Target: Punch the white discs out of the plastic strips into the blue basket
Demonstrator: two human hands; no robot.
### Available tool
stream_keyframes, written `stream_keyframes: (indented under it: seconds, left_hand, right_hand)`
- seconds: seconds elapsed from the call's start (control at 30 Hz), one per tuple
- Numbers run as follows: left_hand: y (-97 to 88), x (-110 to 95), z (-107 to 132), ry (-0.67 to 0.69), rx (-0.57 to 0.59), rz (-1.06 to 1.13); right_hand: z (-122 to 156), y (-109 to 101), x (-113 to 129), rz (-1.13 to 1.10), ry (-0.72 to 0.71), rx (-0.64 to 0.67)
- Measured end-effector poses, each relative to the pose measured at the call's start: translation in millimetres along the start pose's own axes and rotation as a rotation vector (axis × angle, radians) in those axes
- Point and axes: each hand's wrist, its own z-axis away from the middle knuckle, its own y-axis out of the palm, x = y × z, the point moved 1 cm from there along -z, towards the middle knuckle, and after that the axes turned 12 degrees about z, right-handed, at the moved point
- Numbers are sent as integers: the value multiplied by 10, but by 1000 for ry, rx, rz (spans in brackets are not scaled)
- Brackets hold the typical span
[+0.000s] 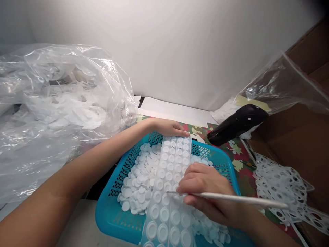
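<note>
A long translucent sheet [175, 160] with rows of round white discs lies lengthwise across a blue plastic basket [104, 219]. At its far end, my left hand [172, 128] is closed on the sheet's edge, thumb on top and the other fingers mostly hidden. My right hand [205, 187] pinches a thin pick [239, 198] with a white handle. The pick's fine tip meets the sheet near its middle, among the discs. Loose white discs [140, 181] fill the basket beneath and on both sides of the sheet.
Clear plastic bags [64, 103] with white pieces bulge at the left. Behind the basket on the right lies a black elongated object [236, 124]. Punched white sheet scraps [280, 185] hang by a cardboard box [290, 137]. A white wall [167, 51] stands behind.
</note>
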Motion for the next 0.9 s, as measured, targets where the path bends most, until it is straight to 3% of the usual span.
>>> stream_keyframes:
  seconds: [0.17, 0.23, 0.3, 0.43, 0.5, 0.9]
  left_hand:
    - [3, -14, 18, 6, -8, -19]
    - [2, -22, 26, 0, -15, -36]
    - [0, -30, 31, -9, -24, -42]
    - [2, -47, 36, -33, -18, -39]
    - [4, -55, 36, -33, -11, -33]
    - [-1, -29, 18, -23, -15, -31]
  right_hand:
    - [-74, 43, 43, 208, 33, 248]
    - [-73, 49, 49, 229, 30, 284]
    - [-47, 39, 43, 190, 32, 212]
    - [40, -2, 8, -49, 75, -121]
    - [67, -7, -7, -124, 101, -187]
    - [26, -12, -5, -56, 97, -72]
